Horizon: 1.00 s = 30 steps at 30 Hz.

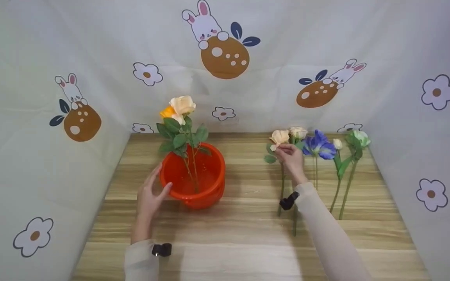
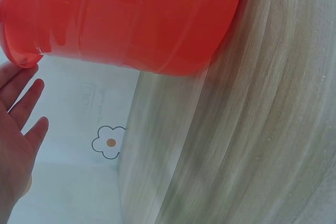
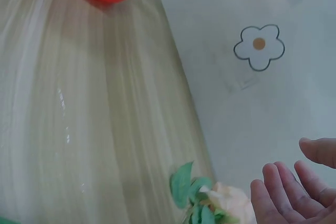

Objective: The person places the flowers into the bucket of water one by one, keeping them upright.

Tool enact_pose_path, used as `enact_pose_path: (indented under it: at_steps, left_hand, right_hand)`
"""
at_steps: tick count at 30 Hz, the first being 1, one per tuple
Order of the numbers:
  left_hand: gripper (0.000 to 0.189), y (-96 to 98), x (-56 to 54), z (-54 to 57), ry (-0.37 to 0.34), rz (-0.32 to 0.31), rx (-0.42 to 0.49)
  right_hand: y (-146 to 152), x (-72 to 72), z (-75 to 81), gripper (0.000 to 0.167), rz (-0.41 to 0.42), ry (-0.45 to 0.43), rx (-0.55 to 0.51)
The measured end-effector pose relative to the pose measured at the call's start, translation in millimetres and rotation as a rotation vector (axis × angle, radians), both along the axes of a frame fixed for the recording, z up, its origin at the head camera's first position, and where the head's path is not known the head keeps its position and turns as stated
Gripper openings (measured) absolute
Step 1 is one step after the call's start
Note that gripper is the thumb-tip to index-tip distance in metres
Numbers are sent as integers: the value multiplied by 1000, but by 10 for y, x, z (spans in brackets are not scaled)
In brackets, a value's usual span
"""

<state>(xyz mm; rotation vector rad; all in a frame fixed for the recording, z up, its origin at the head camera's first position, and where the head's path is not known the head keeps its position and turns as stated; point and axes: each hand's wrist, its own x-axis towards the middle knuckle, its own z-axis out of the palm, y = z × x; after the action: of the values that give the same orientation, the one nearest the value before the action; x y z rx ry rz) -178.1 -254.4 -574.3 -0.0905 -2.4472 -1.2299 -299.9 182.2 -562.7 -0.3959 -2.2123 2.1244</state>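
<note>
My left hand (image 1: 150, 198) rests with spread, nearly straight fingers against the left rim of a red bucket (image 1: 205, 200). Its fingertips (image 2: 32, 72) meet the rim in the left wrist view. Two artificial roses stand in the bucket, a peach rose (image 1: 183, 104) and an orange rose (image 1: 167, 112) partly hidden behind it. On the right, my right hand (image 1: 292, 160) is at the head of a lying peach rose (image 1: 279, 136). In the right wrist view its thumb and fingers are apart beside that bloom (image 3: 231, 203), with nothing seen between them.
Right of the hand lie a pale rose (image 1: 298, 132), a blue-purple flower (image 1: 318, 146), a white tulip bud (image 1: 337, 144) and a greenish-white flower (image 1: 361, 137), stems toward me. Light cloth walls with rabbit prints (image 1: 225, 56) enclose the wooden table (image 1: 244, 234).
</note>
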Motion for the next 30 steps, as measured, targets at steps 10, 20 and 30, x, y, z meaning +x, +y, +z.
enact_pose_path:
  at_steps: [10,20,30]
  left_hand:
    - [62,0,13,8,1,14,-6]
    - [64,2,23,19,0,-4,5]
    - [63,-2,20,17,-32,3,6]
  right_hand:
    - [141,44,-256,34,-29,-51,8]
    - [247,122,-459,35,-37,-95,18]
    - [304,189,-580,38,-23,-110,-8]
